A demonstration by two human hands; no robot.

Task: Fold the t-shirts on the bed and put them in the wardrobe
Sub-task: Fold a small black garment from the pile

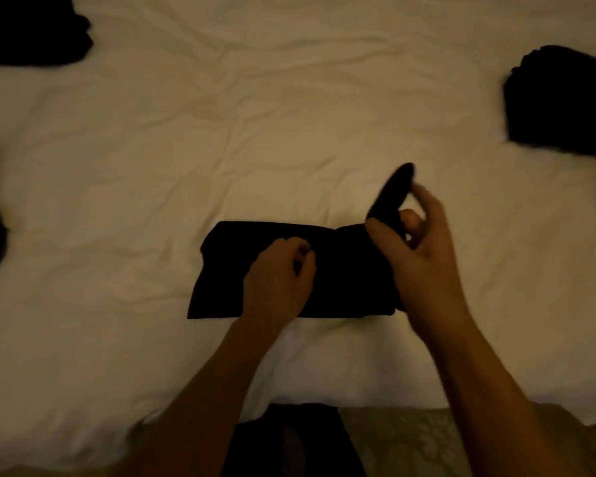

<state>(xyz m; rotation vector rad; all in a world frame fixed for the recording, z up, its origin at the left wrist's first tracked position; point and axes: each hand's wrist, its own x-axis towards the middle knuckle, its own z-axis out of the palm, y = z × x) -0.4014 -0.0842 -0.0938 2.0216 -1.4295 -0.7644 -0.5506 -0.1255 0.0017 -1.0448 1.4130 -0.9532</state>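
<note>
A: T-shirt [338, 270] lies at six o'clock on the bed [221, 132], black, partly folded.
B: Grips?
A: Left hand [279, 273] rests curled on its middle, pinching cloth. Right hand [417, 249] holds its right end lifted, thumb under, fingers over.
B: Others?
A: Dark piles at ten [31, 29] and two o'clock [561, 101].

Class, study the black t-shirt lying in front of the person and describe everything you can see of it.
The black t-shirt lies near the close edge of the white bed, already folded into a flat band lying left to right. It looks like soft, matte fabric; no print or seams can be made out in the dim light. The left hand rests on its middle with fingers curled. The right hand pinches its right end, which is raised off the bed.
</note>
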